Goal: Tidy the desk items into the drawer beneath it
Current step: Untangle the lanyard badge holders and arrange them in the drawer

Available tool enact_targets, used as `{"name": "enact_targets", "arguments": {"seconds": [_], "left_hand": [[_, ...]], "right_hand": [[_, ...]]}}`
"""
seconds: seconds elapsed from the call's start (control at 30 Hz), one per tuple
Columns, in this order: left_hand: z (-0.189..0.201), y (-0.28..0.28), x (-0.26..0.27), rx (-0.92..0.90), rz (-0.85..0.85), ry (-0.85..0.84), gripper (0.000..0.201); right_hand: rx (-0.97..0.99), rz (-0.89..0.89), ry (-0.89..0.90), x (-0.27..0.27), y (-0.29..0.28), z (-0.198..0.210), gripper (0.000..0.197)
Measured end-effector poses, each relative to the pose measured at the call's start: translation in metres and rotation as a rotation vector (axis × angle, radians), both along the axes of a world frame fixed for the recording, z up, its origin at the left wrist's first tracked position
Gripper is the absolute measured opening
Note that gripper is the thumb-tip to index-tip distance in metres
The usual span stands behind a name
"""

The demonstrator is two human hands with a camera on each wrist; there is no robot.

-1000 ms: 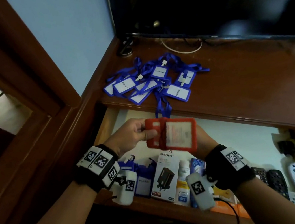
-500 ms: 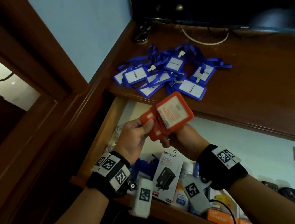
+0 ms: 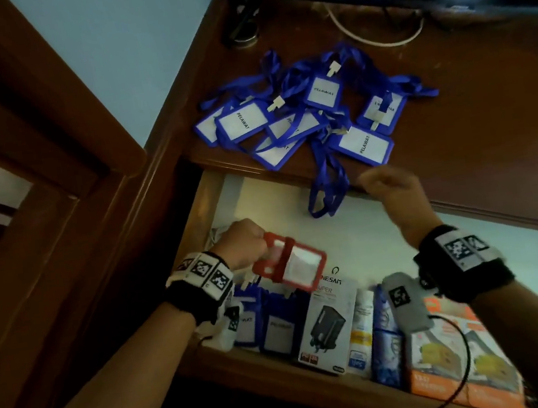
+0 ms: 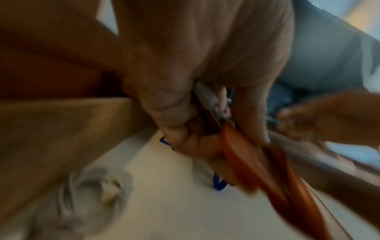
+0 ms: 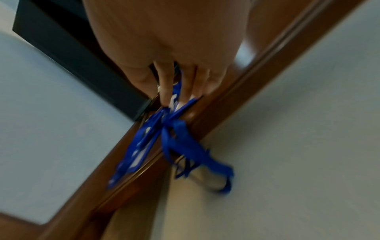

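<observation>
Released by the right hand [image 3: 388, 187], whose fingers [image 5: 164, 91] now stretch loosely toward blue lanyards [image 3: 326, 192] at the bench [image 3: 491, 124] edge, the red badge holder [image 3: 292, 266] sits pinched in the left hand [image 3: 244, 243] over the drawer [image 3: 370, 245].

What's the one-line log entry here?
left hand: grips red badge holder over drawer | right hand: reaching toward blue lanyards, empty
</observation>
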State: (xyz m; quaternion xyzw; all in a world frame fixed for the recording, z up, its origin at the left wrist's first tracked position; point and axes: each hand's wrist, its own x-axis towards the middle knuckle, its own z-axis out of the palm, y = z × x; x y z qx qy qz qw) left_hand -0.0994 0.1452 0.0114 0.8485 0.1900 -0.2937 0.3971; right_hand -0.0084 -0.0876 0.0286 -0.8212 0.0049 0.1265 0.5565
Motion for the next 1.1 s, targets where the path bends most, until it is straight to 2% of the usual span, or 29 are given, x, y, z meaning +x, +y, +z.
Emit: {"name": "enact_targets", "arguments": {"seconds": [0.03, 0.07, 0.13, 0.23, 0.3, 0.37, 0.5, 0.67, 0.8, 0.87, 0.97, 1.1], "left_hand": [[-0.002, -0.001, 0.003, 0.103, -0.155, 0.053, 0.017], [-0.005, -0.004, 0.005, 0.176, -0.299, 0.107, 0.019], [-0.009, -0.012, 0.007, 0.288, -0.567, 0.182, 0.015], [-0.025, -0.025, 0.005, 0.327, -0.849, 0.227, 0.024], [-0.039, -0.033, 0.0, 0.329, -0.941, 0.218, 0.02], [-0.05, -0.04, -0.009, 0.346, -0.991, 0.182, 0.01], [-0.066, -0.052, -0.023, 0.353, -1.021, 0.163, 0.018], [-0.073, -0.057, -0.023, 0.322, -0.931, 0.186, 0.018], [-0.08, -0.059, -0.027, 0.353, -0.865, 0.131, 0.03], [-0.084, -0.058, -0.03, 0.372, -0.839, 0.081, 0.036], [-0.085, -0.056, -0.028, 0.342, -0.765, 0.039, 0.033], [-0.07, -0.059, -0.011, 0.228, -0.534, -0.051, 0.043]], "right_hand": [[-0.136, -0.019, -0.07, 0.01, -0.003, -0.003, 0.015], [-0.339, -0.024, -0.112, 0.018, -0.004, -0.005, 0.022], [-0.646, 0.049, -0.169, 0.027, -0.004, -0.01, 0.055], [-0.781, 0.226, -0.153, 0.026, -0.001, -0.023, 0.092], [-0.821, 0.279, -0.129, 0.017, -0.004, -0.037, 0.102], [-0.846, 0.261, -0.172, 0.011, -0.009, -0.047, 0.103], [-0.952, 0.182, -0.294, 0.003, -0.015, -0.051, 0.094], [-1.002, 0.033, -0.421, 0.002, -0.023, -0.053, 0.052], [-1.029, 0.026, -0.417, 0.003, -0.033, -0.048, 0.032], [-0.995, 0.031, -0.41, 0.001, -0.038, -0.043, 0.028], [-0.925, -0.008, -0.418, -0.001, -0.047, -0.033, 0.024], [-0.742, -0.044, -0.451, -0.004, -0.06, -0.021, 0.017]]}}
